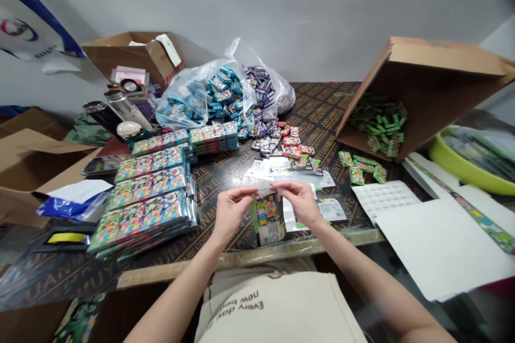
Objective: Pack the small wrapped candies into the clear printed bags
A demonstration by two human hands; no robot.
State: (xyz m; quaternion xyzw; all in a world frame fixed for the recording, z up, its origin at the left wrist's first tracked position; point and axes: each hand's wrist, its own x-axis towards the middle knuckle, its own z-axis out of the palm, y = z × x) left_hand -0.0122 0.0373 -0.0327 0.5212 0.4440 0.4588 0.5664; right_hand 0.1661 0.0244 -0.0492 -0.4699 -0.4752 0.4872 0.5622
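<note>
Both my hands hold up a small clear plastic packet (267, 220) with a colourful printed card inside, above the near edge of the dark table (322, 112). My left hand (232, 209) pinches the packet's top left corner. My right hand (298, 199) pinches its top right corner. Flat empty clear packets and cards (322, 209) lie on the table just behind the right hand. Stacks of filled colourful packets (147, 198) lie to the left of my left hand.
Clear bags of small blue and purple boxes (225, 94) sit at the back. A tipped cardboard box (426, 91) spills green boxes (360, 167) at right. White sheets (438, 241), a yellow-green basin (446, 161), open cartons (132, 53) and a phone (104, 164) surround the work spot.
</note>
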